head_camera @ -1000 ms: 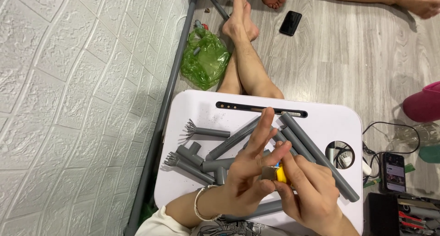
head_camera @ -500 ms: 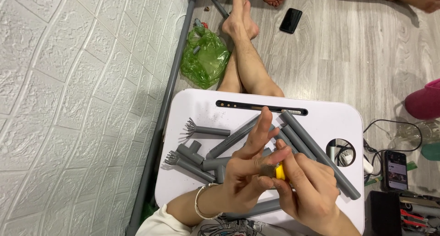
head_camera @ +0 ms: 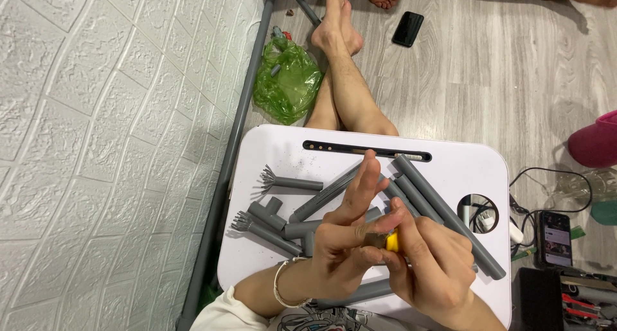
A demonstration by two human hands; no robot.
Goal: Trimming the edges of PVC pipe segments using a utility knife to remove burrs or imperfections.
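Over a small white lap table [head_camera: 270, 152], both my hands meet on a small yellow piece [head_camera: 391, 241]. My left hand [head_camera: 344, 241] has its thumb and lower fingers on it, with the other fingers stretched up and apart. My right hand [head_camera: 432, 267] pinches the same piece from the right. Under the hands lie several grey plastic pipes [head_camera: 443, 212], a grey T-shaped fitting [head_camera: 267, 214] and two grey pipes with cut, splayed ends [head_camera: 286, 182]. A bangle sits on my left wrist.
My bare legs [head_camera: 344, 90] stretch out past the table on a grey wood floor. A green plastic bag [head_camera: 287, 80] lies by a white textured wall. A black phone [head_camera: 407, 28] lies on the floor. Another phone [head_camera: 553, 238], cables and tools sit at the right.
Both hands stay joined on the yellow piece, with only small finger shifts. The pipes on the table have not moved.
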